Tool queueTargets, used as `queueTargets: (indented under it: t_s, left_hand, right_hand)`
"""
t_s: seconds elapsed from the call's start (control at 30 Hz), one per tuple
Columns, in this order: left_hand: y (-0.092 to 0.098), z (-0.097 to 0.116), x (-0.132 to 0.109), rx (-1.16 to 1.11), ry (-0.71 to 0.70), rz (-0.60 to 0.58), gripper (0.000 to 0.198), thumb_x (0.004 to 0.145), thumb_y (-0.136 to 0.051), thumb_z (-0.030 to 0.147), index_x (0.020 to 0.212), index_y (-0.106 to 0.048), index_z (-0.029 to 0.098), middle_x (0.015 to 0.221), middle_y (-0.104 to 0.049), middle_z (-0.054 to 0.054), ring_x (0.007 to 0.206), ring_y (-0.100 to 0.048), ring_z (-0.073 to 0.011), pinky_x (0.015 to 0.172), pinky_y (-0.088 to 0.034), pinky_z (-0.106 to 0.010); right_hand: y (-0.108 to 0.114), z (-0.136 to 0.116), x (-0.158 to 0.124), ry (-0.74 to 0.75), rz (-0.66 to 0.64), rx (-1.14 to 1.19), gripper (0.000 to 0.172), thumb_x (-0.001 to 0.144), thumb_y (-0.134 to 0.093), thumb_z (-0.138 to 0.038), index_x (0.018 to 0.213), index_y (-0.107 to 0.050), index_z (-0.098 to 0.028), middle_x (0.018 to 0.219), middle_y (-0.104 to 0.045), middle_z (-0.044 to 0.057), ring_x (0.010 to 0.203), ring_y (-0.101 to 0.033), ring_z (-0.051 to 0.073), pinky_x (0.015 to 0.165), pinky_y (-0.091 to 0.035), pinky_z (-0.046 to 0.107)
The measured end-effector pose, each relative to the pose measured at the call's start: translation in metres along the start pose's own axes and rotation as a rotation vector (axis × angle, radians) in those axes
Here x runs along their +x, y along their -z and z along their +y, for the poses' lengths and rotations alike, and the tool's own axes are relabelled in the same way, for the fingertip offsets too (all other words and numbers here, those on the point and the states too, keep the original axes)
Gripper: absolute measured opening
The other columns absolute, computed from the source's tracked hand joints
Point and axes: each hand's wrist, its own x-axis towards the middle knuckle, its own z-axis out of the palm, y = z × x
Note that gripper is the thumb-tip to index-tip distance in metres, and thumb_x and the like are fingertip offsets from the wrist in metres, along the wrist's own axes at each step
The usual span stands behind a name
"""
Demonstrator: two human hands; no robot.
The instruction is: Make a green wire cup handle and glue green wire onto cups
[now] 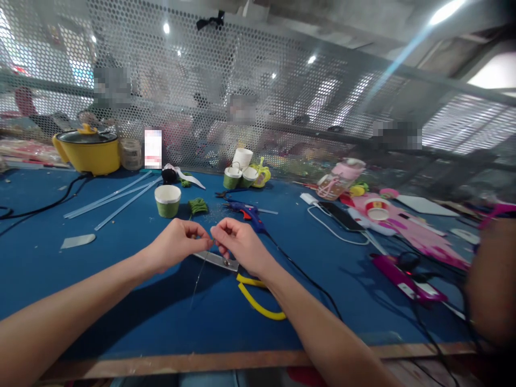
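My left hand point(181, 239) pinches a thin, clear-looking strand point(197, 280) that hangs down below its fingertips. Close beside it, almost touching, my right hand point(242, 244) has its thumb and finger pressed together; what they hold is too small to make out. Under both hands lie scissors point(260, 310) with yellow handles, their blades partly hidden by my fingers. Just beyond the hands are a bundle of green yarn point(198, 205) and a blue glue gun point(250, 215). A white cup wrapped in green point(167, 203) stands to the left of the yarn.
Clear glue sticks point(121, 196) and a yellow electric pot point(88, 153) are at the left. Small green-wrapped cups point(233, 178) and pliers point(228, 193) sit farther back. A phone point(342, 216), a purple power strip point(407, 279) and cables occupy the right, near another person's arm point(494, 279).
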Motion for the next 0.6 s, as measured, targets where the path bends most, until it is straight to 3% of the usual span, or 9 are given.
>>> queueTargets:
  t_s: [0.1,0.23,0.37,0.6]
  left_hand:
    - [0.001,-0.001,0.002,-0.214,0.099,-0.046,0.022,0.059,-0.062,0.034,0.059,-0.053,0.014,0.043,-0.036,0.008,0.038,-0.021,-0.0037,0.039,-0.012,-0.021]
    - [0.0,-0.002,0.002,-0.375,0.138,-0.118,0.026,0.059,-0.065,0.036,0.058,-0.05,0.015,0.04,-0.031,0.01,0.036,-0.019,-0.0027,0.039,-0.009,-0.022]
    - [0.0,-0.001,0.0,-0.358,0.126,-0.124,0.03,0.058,-0.067,0.04,0.057,-0.05,0.015,0.038,-0.029,0.01,0.036,-0.018,-0.0025,0.039,-0.008,-0.023]
    - [0.007,-0.005,0.002,-0.232,0.055,0.01,0.027,0.061,-0.064,0.038,0.058,-0.052,0.013,0.04,-0.032,0.009,0.037,-0.02,-0.0024,0.039,-0.01,-0.021]
  right_hand:
    - [0.001,0.002,0.002,-0.029,-0.063,0.226,0.037,0.075,-0.049,-0.051,0.08,-0.054,-0.015,0.06,-0.05,-0.002,0.049,-0.047,0.007,0.041,-0.038,0.019]
    - [0.002,0.004,0.004,-0.042,-0.103,0.271,0.027,0.069,-0.062,-0.04,0.076,-0.054,-0.015,0.059,-0.05,-0.003,0.049,-0.046,0.006,0.041,-0.036,0.017]
    - [-0.001,0.006,0.005,-0.039,-0.06,0.209,0.026,0.067,-0.064,-0.038,0.067,-0.05,-0.016,0.052,-0.048,-0.006,0.044,-0.042,0.005,0.04,-0.033,0.017]
    - [-0.008,-0.004,0.018,-0.028,-0.03,-0.074,0.024,0.073,-0.056,-0.036,0.065,-0.046,-0.016,0.044,-0.044,-0.007,0.038,-0.039,0.005,0.041,-0.029,0.018]
